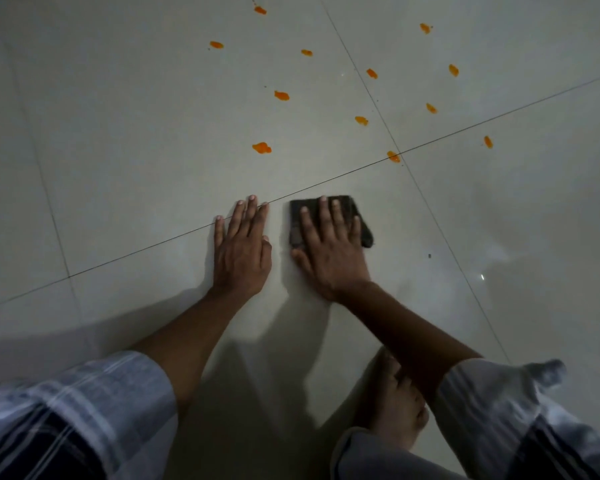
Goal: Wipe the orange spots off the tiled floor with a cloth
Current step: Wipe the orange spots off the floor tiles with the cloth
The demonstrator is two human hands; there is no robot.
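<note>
Head view: right hand (329,247) flat on the dark cloth (366,233), left hand (241,251) splayed empty on floor (118,168); orange spots (261,147) ahead may smear if dragged.

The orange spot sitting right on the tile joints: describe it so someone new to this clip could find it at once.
Start at the dark cloth under the right hand and follow the floor away from the person, slightly right, to where two grout lines cross. The orange spot lies on that crossing. Every other spot sits on open tile, clear of the crossing.
</note>
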